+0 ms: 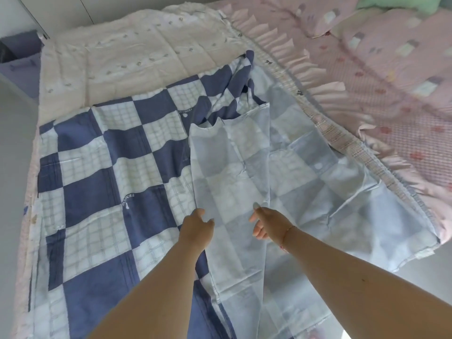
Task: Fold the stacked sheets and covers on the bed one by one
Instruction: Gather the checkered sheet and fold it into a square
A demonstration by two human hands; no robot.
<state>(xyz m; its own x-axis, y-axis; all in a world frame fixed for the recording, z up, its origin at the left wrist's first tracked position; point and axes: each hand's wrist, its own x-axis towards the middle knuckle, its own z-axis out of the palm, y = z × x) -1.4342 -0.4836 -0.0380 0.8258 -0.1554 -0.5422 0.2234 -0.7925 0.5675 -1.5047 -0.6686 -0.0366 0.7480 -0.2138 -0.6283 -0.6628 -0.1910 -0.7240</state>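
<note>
Left hand (195, 227) fingers curl on the folded-over edge of the checkered cover (102, 167). Right hand (267, 225) hovers just beside, fingers loosely apart, holding nothing. Pink ruffled sheet (367, 77) lies beyond the cover.

This is a bedroom in a home. A bed (31, 182) fills most of the view, layered with household linen: a blue-and-white checked cover (102, 172) on top of a cream quilt (137, 52), with a pink frilled sheet (367, 94) bunched along the right and a green pillow (401, 3) at the far corner. Pale wardrobe doors (56, 13) stand behind the bed, and a purple cloth (22, 59) lies at the far left beside a light floor (14, 148).
</note>
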